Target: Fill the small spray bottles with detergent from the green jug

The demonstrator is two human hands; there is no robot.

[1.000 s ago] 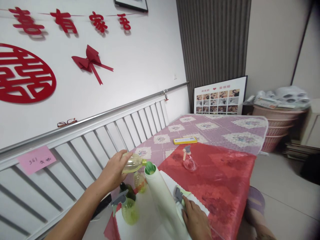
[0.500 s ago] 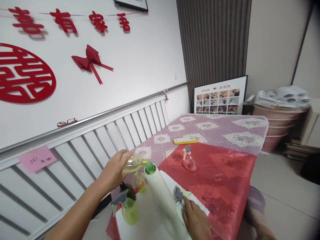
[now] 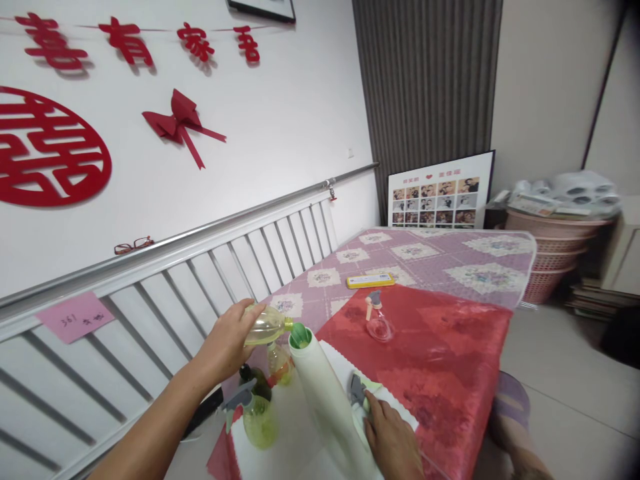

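Note:
My left hand (image 3: 231, 339) is wrapped round a clear bottle (image 3: 267, 327) of pale yellow liquid. The bottle is tipped sideways, its yellow-green neck at the green mouth of a tall, pale green cylindrical container (image 3: 325, 393). My right hand (image 3: 393, 437) is closed round the pale green part of a grey trigger spray head (image 3: 357, 389), beside the container's lower side. What the palm covers is hidden. Left of the container stand a yellow-green spray bottle (image 3: 261, 423), a clear yellowish bottle (image 3: 280, 363) and a dark bottle (image 3: 261, 383), partly overlapping.
A clear pinkish spray bottle (image 3: 381, 327) stands on the red cloth (image 3: 450, 353). Behind it lies a yellow-edged box (image 3: 371, 281) on the purple patterned tablecloth (image 3: 415, 251). A white railing (image 3: 200, 273) borders the left. Stacked pink baskets (image 3: 550, 257) stand at right.
Nearly nothing differs. Both hands, the tipped bottle and the container keep their places; the view has shifted very slightly.

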